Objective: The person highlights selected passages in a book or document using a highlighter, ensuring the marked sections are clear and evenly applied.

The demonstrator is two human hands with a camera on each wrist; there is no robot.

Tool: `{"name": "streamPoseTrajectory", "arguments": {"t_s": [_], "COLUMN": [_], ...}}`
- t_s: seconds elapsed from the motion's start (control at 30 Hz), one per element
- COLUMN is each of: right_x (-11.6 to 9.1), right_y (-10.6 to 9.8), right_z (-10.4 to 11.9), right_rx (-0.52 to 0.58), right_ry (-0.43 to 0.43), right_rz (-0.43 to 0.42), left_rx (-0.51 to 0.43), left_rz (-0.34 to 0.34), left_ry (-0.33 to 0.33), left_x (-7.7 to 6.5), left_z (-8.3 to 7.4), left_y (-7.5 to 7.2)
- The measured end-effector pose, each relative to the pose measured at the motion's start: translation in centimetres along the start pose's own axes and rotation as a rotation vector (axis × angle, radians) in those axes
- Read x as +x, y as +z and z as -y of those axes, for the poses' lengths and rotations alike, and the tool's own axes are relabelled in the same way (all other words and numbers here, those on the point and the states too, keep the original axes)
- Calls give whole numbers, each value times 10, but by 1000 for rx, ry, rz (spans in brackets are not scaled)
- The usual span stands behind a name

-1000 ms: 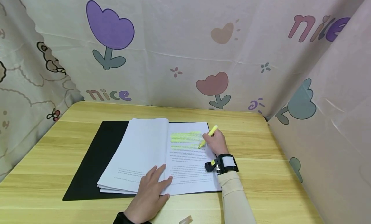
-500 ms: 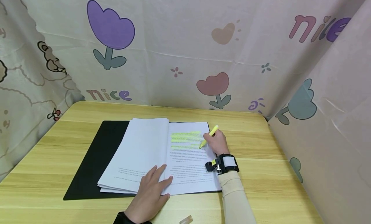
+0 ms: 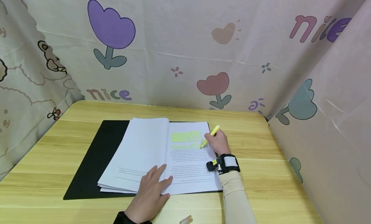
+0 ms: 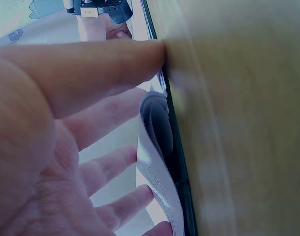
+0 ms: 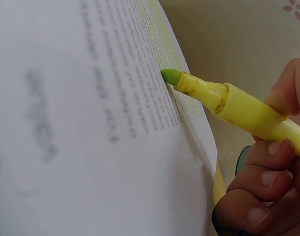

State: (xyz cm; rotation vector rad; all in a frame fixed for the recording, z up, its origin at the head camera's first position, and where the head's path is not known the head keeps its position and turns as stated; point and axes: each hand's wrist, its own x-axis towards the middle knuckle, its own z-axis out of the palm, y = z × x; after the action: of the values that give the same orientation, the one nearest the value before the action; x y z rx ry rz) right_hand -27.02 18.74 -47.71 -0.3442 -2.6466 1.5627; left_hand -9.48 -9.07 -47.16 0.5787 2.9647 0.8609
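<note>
Yellow marker (image 5: 258, 116) at the paper (image 3: 145, 143)!

Right grip (image 3: 219, 143) pinches the smooth, tubular marker, green tip (image 5: 171, 76) at the right page's (image 3: 189, 167) print; left grip (image 3: 149, 193) rests on curling sheets, fingers (image 3: 157, 173) spread. Beneath, a flat black mat (image 3: 94, 159) on wood-grained bench (image 3: 269, 185); nearby, a translucent tube (image 3: 186, 219).

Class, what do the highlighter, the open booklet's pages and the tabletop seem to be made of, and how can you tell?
The highlighter: probably plastic, smooth with a slight sheen; its tapered tip looks like felt.
The pages: paper, matte white, printed, thin enough to curl in the left wrist view.
The tabletop: smooth-looking wood or wood-look laminate, with streaky grain; the pictures don't settle which.
</note>
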Motion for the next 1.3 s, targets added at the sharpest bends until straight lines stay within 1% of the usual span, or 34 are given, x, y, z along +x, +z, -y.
{"name": "streamPoseTrajectory", "arguments": {"t_s": [0.2,0.6,0.87,1.3], "right_x": [2,-2,1,1], "right_y": [-2,-4,-5,-6], "right_z": [-3,0,0,-2], "right_rx": [-14,-9,-18,3], "right_ry": [10,16,19,27], "right_rz": [-1,-10,-16,-14], "left_rx": [0,2,2,5], "left_rz": [14,25,15,11], "left_ry": [-13,-19,-10,-6], "left_x": [1,2,1,1], "left_z": [-1,0,-1,-1], "left_y": [0,-1,-1,-1]}}
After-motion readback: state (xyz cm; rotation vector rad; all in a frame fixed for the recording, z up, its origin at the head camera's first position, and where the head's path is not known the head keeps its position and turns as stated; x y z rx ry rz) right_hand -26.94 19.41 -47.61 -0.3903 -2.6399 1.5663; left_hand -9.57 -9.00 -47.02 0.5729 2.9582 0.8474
